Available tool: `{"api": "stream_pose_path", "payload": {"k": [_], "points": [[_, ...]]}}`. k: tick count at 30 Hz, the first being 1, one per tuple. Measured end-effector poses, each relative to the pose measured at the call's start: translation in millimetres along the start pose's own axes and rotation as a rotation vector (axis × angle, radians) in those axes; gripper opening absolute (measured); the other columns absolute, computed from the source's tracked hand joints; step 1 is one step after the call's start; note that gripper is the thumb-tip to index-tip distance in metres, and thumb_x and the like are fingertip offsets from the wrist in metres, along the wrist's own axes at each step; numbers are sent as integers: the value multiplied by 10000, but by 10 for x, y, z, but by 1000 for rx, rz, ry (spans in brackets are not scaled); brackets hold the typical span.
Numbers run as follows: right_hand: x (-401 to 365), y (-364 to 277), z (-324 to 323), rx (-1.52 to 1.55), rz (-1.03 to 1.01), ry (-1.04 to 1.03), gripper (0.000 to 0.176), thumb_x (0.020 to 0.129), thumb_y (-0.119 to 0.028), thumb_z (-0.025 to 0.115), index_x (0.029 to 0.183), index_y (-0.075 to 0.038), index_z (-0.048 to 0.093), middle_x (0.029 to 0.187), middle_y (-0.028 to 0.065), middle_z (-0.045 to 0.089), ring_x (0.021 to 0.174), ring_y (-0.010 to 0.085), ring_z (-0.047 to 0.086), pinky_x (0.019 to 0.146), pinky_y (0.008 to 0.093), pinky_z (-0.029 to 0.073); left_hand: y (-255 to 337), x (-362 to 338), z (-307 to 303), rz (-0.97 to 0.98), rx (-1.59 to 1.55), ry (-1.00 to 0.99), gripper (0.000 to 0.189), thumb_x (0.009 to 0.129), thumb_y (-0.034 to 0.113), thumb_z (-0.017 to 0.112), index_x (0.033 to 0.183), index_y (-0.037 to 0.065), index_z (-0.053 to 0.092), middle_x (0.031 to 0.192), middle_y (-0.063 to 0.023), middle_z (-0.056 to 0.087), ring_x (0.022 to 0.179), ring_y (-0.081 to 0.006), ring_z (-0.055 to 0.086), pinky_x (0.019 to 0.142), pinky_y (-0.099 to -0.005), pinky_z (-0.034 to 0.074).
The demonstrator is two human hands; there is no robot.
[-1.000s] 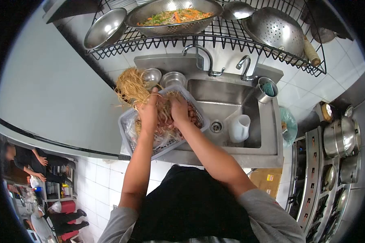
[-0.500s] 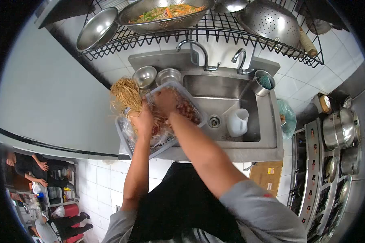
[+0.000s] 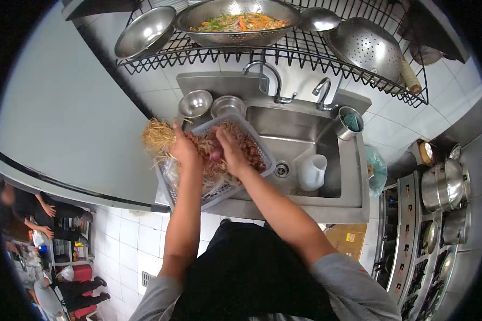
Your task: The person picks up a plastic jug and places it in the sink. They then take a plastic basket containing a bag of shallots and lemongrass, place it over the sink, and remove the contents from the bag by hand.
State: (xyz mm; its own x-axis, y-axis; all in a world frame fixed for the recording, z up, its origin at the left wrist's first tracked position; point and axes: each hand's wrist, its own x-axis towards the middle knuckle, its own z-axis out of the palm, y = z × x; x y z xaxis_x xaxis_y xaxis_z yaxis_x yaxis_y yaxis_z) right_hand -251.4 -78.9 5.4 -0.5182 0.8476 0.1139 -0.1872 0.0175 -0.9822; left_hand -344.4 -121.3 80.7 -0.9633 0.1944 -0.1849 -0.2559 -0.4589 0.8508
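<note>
From the head view, I'm looking at a steel worktop (image 3: 284, 209) with a sink (image 3: 292, 125) let into it. On its left part, reaching the front edge, sits a pale plastic basket (image 3: 261, 140) of small reddish bulbs (image 3: 251, 147), a clear plastic bag (image 3: 170, 172) at its left corner. The person's left hand (image 3: 186, 148) has its fingers closed round dry stalks (image 3: 158, 138), which stick out past the basket's left rim. The right hand (image 3: 230, 151) is over the basket's middle, fingers long and close together, beside a purple bulb (image 3: 216, 154); whether they grip it I can't tell.

Two steel bowls (image 3: 195, 104) stand towards the worktop's back left corner, and a steel pot (image 3: 349, 123) with a green scourer at the back right. A white jug (image 3: 312, 172) stands in the sink near its front right corner. Above the back edge, a wire rack (image 3: 305, 48) carries a colander (image 3: 238, 38) of shredded vegetables. Past the right edge is a stove (image 3: 407, 235) with pots; white tiles (image 3: 126, 241) cover the floor.
</note>
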Motion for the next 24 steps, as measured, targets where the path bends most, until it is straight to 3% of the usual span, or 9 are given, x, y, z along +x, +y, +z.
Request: {"api": "stream_pose_path", "payload": {"k": [1, 4, 6, 10, 13, 15, 19, 22, 24], "points": [[-47, -91, 89, 128, 94, -22, 606, 902, -500, 566, 1285, -33, 525, 1271, 121, 554, 1167, 246, 515, 994, 355, 382, -103, 61, 23, 32, 18, -13, 461, 914, 408, 607, 654, 34, 540, 598, -59, 526, 513, -163, 478, 488, -309, 414], [-139, -250, 172, 252, 77, 48, 584, 884, -446, 621, 1270, -20, 523, 1240, 124, 547, 1169, 215, 492, 991, 317, 371, -177, 26, 75, -58, -11, -65, 477, 903, 428, 620, 661, 23, 548, 601, -71, 535, 518, -171, 484, 498, -312, 417], [-83, -218, 183, 6, -173, 70, 557, 878, -390, 648, 1266, -12, 519, 1239, 133, 543, 1164, 214, 494, 971, 307, 388, -167, 28, 132, -34, 3, -61, 498, 897, 446, 624, 656, 18, 545, 600, -79, 540, 517, -178, 487, 501, -326, 418], [-112, -198, 232, 44, -269, 122, 524, 872, -382, 651, 1217, 0, 557, 1173, 152, 581, 1128, 210, 522, 958, 314, 394, -79, -58, 184, -109, 190, 38, 488, 903, 451, 615, 679, 22, 552, 652, -73, 561, 579, -170, 513, 531, -333, 426], [-2, -198, 189, -3, -118, 163, 539, 857, -405, 661, 1164, 32, 587, 1135, 172, 610, 1076, 206, 557, 924, 314, 408, -252, 18, 121, -217, -104, -131, 414, 918, 438, 605, 846, 32, 572, 776, -44, 575, 636, -145, 503, 584, -301, 438], [7, -453, 207, 156, -25, 363, 559, 849, -439, 657, 1088, 65, 621, 1041, 166, 652, 990, 210, 593, 864, 328, 427, -220, -78, 91, -191, -95, -172, 417, 916, 449, 603, 833, 41, 572, 752, -41, 565, 635, -150, 512, 588, -308, 451], [278, -207, 201, 69, 177, 301, 563, 849, -449, 646, 1009, 90, 647, 984, 172, 679, 924, 264, 629, 798, 372, 454, -242, -51, 29, -141, -70, -260, 385, 926, 423, 599, 810, 56, 577, 697, -29, 546, 631, -143, 515, 587, -295, 450], [406, -17, 219, -182, 237, 297, 572, 856, -484, 607, 918, 81, 674, 881, 218, 689, 832, 339, 657, 733, 419, 467, -330, -42, -51, 46, 126, -273, 392, 937, 399, 591, 921, 9, 617, 750, -22, 580, 643, -104, 513, 597, -269, 445], [596, 337, 245, -537, 270, 227, 566, 870, -503, 552, 890, 47, 686, 864, 263, 670, 817, 399, 653, 719, 446, 484, -400, -62, -72, 42, 129, -260, 389, 939, 387, 592, 896, 1, 618, 749, -24, 587, 645, -110, 517, 601, -274, 444]]}}
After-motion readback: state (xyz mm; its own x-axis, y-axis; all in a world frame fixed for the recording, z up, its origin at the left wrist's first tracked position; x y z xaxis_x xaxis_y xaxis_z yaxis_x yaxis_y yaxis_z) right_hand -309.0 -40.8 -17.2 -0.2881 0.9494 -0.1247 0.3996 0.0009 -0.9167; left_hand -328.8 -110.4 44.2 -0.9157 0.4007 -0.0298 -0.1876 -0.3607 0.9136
